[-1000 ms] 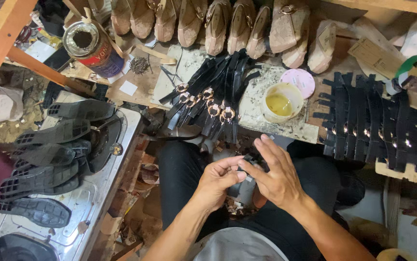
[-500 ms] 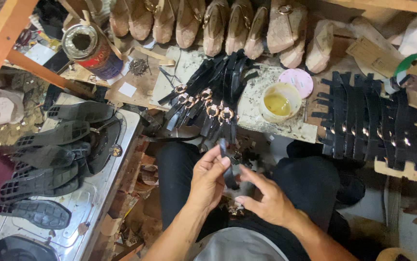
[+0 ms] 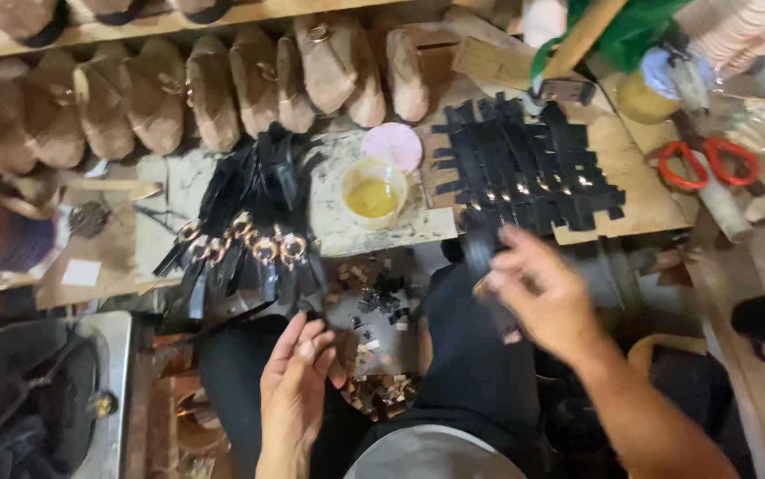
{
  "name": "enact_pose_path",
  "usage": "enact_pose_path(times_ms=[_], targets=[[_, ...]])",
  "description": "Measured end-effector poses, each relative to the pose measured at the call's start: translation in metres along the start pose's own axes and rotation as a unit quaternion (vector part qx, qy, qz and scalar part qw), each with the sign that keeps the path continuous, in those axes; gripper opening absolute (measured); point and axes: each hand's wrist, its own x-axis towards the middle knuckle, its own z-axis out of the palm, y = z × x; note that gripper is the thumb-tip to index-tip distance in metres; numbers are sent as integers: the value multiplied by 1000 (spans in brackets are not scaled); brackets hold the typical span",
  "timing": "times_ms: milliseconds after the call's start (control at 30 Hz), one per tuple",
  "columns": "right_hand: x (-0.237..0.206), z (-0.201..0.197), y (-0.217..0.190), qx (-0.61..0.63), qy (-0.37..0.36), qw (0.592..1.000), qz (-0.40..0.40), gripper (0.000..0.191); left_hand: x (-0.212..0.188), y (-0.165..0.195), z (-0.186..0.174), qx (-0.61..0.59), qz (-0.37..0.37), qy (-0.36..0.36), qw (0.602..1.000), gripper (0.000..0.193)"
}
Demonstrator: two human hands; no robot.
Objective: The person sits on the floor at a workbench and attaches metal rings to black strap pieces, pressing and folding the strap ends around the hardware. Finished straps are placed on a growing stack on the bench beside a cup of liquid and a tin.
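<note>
**Ana:** What is different from a moment ago?

**Ben:** Half a second back, both hands were close together over the lap, working a black strap. Now they are apart. The left hand (image 3: 298, 377) is staying low over the lap, fingers loose and open, holding nothing. The right hand (image 3: 537, 297) is moving up and to the right, and it is blurry. It is pinching one black strap (image 3: 480, 248) just below the wooden board (image 3: 639, 208).

**Ana:** Is there room to move?

**Ben:** The near edge of the wooden board is sitting just past the right hand. Between the two hands there is an open gap over the dark trousers, with little scraps (image 3: 373, 341) lying there.

**Ana:** How many things are you counting?

**Ben:** Left of the board, one bunch of black straps with gold rings (image 3: 249, 244) is lying; I am seeing about five rings. One yellow cup of glue (image 3: 373, 191) is sitting between them and the board, with one pink lid (image 3: 393, 146) just behind it. On the board, flat black strips (image 3: 524, 168) are lying side by side; I cannot count them. Right of the board is one pair of red scissors (image 3: 709, 162). Farthest away, about seven wooden shoe forms (image 3: 249, 89) are standing in a row.
</note>
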Motion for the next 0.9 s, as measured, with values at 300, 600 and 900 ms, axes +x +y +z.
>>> enact_pose_path(times_ms=[300,600,900], targets=[[105,-151,153,45,158,986,24,69,-18,-53,0,19,-31,-5,999,46],[165,-179,249,97,55,979,169,89,-6,-77,9,35,-10,9,999,42],[171,-175,288,-29,37,984,169,88,5,-94,11,45,-17,13,999,40]])
